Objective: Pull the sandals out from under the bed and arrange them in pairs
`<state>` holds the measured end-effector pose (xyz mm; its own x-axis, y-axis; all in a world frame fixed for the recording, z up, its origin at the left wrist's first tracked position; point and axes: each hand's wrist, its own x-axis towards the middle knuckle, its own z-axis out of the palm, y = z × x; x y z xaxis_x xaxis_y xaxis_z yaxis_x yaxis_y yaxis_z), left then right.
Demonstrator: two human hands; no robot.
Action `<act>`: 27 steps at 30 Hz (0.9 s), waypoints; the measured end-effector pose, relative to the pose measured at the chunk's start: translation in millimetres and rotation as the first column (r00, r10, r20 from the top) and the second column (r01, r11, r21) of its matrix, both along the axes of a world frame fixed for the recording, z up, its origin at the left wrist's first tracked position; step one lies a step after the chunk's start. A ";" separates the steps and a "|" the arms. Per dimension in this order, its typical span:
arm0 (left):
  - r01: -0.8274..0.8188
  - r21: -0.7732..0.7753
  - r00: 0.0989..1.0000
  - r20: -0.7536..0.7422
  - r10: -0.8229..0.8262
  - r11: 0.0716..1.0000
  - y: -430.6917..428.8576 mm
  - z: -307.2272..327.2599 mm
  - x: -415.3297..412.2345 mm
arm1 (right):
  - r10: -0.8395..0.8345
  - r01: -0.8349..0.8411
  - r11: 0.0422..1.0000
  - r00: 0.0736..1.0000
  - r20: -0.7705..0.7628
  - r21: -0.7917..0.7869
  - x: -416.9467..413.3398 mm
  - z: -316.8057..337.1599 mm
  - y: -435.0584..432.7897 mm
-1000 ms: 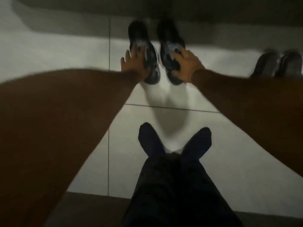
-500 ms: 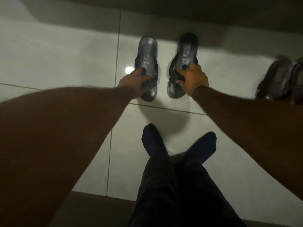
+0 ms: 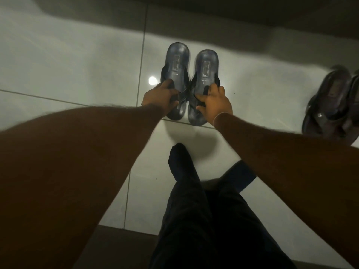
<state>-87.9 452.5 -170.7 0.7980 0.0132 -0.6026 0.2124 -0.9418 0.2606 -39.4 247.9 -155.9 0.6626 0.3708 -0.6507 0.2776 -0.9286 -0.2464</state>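
Two dark grey sandals with black straps lie side by side on the pale tiled floor, heels pointing away from me. My left hand (image 3: 162, 98) grips the strap of the left sandal (image 3: 177, 64). My right hand (image 3: 214, 104) grips the strap of the right sandal (image 3: 206, 65). The two sandals touch along their inner edges. A second pair of dark sandals (image 3: 333, 105) lies together at the right edge of the view, partly cut off.
The dark underside of the bed (image 3: 213, 10) runs along the top of the view, casting a shadow on the tiles. My crossed legs in dark trousers and socks (image 3: 194, 191) stretch out below the sandals. A bright light reflection (image 3: 152, 80) shows on the floor.
Both hands have pulled the grey sandals out from the shadow toward me and brought them together. They were apart half a second ago and now touch.
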 end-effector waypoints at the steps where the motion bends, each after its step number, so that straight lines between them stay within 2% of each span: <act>1: -0.005 0.007 1.000 -0.003 0.005 1.000 -1.3 0.5 -1.0 | -0.012 0.012 1.000 1.000 0.001 0.001 0.5 -0.6 -0.1; 12: -0.054 -0.015 0.998 0.006 0.054 0.998 -3.6 0.9 -7.9 | -0.041 0.041 0.999 0.999 0.022 0.009 0.1 -4.6 1.4; 21: -0.034 -0.011 0.999 -0.021 0.034 0.999 -2.9 -3.0 -7.9 | 0.045 -0.044 0.999 0.998 0.054 -0.020 0.2 -11.2 -2.1; 25: 0.058 0.137 0.998 0.028 -0.062 0.989 -0.2 3.7 -9.9 | 0.039 -0.039 0.999 0.995 0.089 -0.008 0.3 -7.4 -7.0; 27: 0.045 0.225 0.994 0.084 -0.065 0.973 -6.9 16.7 -13.1 | -0.007 0.006 1.000 0.991 0.131 0.006 -0.7 1.8 -9.9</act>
